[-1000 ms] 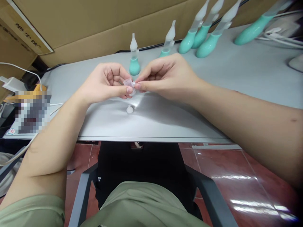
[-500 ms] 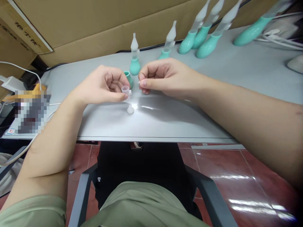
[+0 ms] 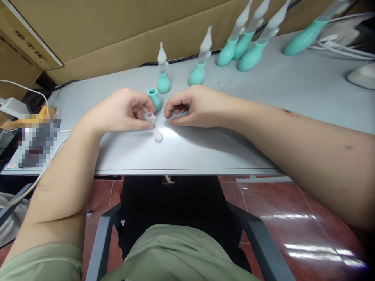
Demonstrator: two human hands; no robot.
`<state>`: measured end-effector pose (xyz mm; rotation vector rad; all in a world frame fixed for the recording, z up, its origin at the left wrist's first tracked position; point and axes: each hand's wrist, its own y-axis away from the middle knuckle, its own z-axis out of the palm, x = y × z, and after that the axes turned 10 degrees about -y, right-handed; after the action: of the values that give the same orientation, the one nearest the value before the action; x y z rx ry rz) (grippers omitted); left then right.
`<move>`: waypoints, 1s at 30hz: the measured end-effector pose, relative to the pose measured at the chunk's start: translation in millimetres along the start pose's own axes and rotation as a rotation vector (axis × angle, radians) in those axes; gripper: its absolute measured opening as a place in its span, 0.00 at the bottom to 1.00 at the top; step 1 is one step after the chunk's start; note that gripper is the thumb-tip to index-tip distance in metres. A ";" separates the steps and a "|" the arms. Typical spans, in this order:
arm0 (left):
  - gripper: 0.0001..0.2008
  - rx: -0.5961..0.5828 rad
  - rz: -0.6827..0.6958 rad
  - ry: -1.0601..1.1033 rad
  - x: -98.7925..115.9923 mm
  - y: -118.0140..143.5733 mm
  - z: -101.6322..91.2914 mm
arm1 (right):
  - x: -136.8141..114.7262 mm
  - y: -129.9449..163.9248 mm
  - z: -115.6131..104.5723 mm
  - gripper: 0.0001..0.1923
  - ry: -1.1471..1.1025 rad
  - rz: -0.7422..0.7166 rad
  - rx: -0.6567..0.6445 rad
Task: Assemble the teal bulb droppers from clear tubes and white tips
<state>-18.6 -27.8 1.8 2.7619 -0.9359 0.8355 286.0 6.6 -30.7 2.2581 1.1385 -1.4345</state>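
Note:
My left hand (image 3: 131,111) pinches a small clear plastic tube (image 3: 150,118) between thumb and fingers, its round opening facing up. Just behind those fingers stands a teal squeeze bulb (image 3: 155,102) with its neck uncovered. My right hand (image 3: 184,107) rests low over the table, thumb and forefinger apart. A tiny clear piece (image 3: 167,122) shows by its thumb tip, too small to make out. In front of both hands lies a whitish silicone part (image 3: 158,136) with a rounded outline.
Assembled nasal aspirators with teal bulbs and white tips stand behind, one near the left hand (image 3: 163,82), another (image 3: 197,73) to its right, several farther right (image 3: 252,56). A cardboard wall (image 3: 117,39) borders the grey table (image 3: 205,154). White cables (image 3: 345,48) lie at right.
My right hand has come down to the table and its pinch on the tiny piece has opened. My left hand, still holding the clear tube, has shifted slightly left and down.

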 end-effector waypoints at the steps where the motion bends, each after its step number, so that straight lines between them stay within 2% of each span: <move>1: 0.17 0.002 -0.006 -0.003 0.2 2.0 -1.1 | -0.7 0.0 -1.8 0.16 0.011 0.014 -0.004; 3: 0.26 0.057 0.016 -0.019 3.3 6.3 -3.3 | -3.1 1.4 -5.0 0.18 0.020 0.038 -0.004; 5: 0.29 0.205 0.088 -0.070 9.7 9.8 -4.9 | -6.5 4.1 -7.3 0.20 0.047 0.067 0.022; 7: 0.25 0.365 0.189 -0.141 18.4 11.5 -5.2 | -10.3 6.9 -8.5 0.21 0.086 0.090 0.022; 9: 0.20 0.440 0.269 -0.185 27.2 11.6 -4.4 | -13.8 9.1 -8.9 0.20 0.102 0.097 0.009; 11: 0.18 0.396 0.273 -0.182 33.9 10.9 -2.8 | -16.1 10.4 -8.8 0.19 0.092 0.104 -0.014; 14: 0.18 0.150 0.208 -0.214 37.2 9.1 0.1 | -16.4 10.8 -8.3 0.17 0.067 0.108 -0.029; 17: 0.10 -0.028 0.226 -0.300 34.8 6.8 3.9 | -14.3 10.1 -7.1 0.19 0.048 0.084 -0.032; 19: 0.06 -0.057 0.242 -0.324 33.5 5.6 6.5 | -13.7 9.5 -5.9 0.20 0.044 0.072 -0.028; 21: 0.07 -0.051 0.259 -0.309 34.3 5.7 8.7 | -14.1 9.1 -4.8 0.21 0.033 0.072 -0.010; 22: 0.07 -0.025 0.265 -0.294 35.4 6.3 9.6 | -14.3 9.0 -4.4 0.21 0.014 0.073 0.009; 24: 0.07 0.110 0.273 -0.252 38.0 7.6 12.2 | -13.8 9.2 -4.2 0.19 -0.072 0.062 0.064; 28: 0.16 0.541 0.282 -0.119 34.1 4.9 23.8 | -8.9 10.5 -3.6 0.06 -0.399 -0.027 0.160; 30: 0.21 0.705 0.314 -0.042 23.9 -1.0 31.8 | -6.9 10.8 -1.2 0.09 -0.544 -0.071 0.188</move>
<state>12.7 -48.2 -12.2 3.2522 -1.3152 1.3912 293.1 -3.3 -26.5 1.7599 0.9386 -2.0854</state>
